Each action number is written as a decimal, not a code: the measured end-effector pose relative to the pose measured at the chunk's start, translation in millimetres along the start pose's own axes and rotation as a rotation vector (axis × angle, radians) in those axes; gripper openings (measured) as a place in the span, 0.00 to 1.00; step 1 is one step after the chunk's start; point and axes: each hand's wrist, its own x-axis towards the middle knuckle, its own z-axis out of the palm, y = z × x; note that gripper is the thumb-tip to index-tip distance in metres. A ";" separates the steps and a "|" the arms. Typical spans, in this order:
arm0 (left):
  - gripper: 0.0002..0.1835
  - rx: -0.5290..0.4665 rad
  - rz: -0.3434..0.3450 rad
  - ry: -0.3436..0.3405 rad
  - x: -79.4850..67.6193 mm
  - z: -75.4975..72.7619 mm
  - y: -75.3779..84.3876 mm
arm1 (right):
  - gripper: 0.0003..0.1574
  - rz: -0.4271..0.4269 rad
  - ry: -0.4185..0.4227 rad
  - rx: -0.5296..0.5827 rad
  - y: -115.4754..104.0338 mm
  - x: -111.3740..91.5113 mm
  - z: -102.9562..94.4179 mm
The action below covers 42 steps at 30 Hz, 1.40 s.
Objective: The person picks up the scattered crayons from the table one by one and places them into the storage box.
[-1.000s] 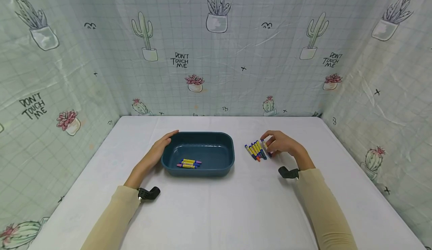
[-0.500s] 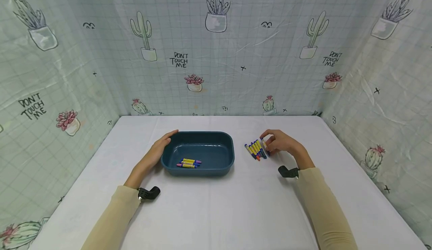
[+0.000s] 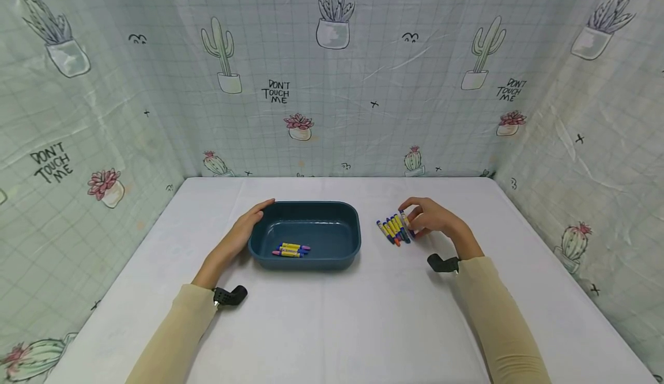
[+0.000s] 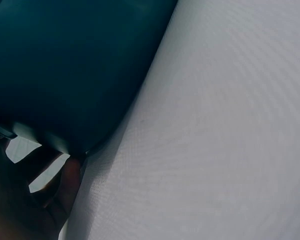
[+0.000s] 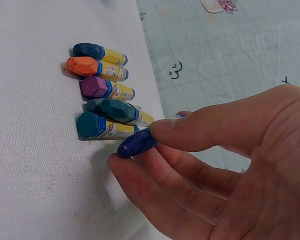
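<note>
In the head view, my left hand [image 3: 240, 233] rests against the left end of a dark teal rectangular tray [image 3: 332, 243]. Its fingers touch the outer wall and rim in the left wrist view, the thumb side partly in shadow. Several yellow-wrapped crayons [image 3: 290, 250] lie inside the tray near its front left. My right hand [image 3: 434, 218] pinches a dark blue crayon [image 5: 136, 143] between thumb and fingers, right beside a row of crayons. In that row the right wrist view shows an orange crayon [image 5: 82, 66], a purple crayon [image 5: 96, 87] and several dark teal ones.
A white cloth-covered table [image 3: 332, 320] carries everything. Behind it and at both sides hang cactus-print curtains [image 3: 337, 84]. A black wrist camera [image 3: 230, 296] is strapped to the left wrist and another camera [image 3: 442, 264] to the right.
My right hand has shifted very slightly up and left in the head view with the blue crayon in its fingers. My left hand and the tray stay put.
</note>
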 end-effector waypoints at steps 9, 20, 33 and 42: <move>0.28 -0.016 -0.016 -0.003 -2.1 -0.2 0.7 | 0.34 -0.010 0.019 -0.002 -1.3 0.9 2.2; 0.27 -0.019 -0.009 0.003 -1.7 -0.8 2.7 | 0.35 -0.070 0.032 -0.015 -14.0 -4.0 3.5; 0.27 -0.029 -0.019 -0.032 -15.9 -6.0 42.4 | 0.34 -0.089 0.037 -0.019 -24.4 -9.1 5.2; 0.27 -0.032 -0.009 -0.007 -6.1 -2.5 16.6 | 0.34 -0.083 0.045 -0.034 -27.6 -8.7 6.6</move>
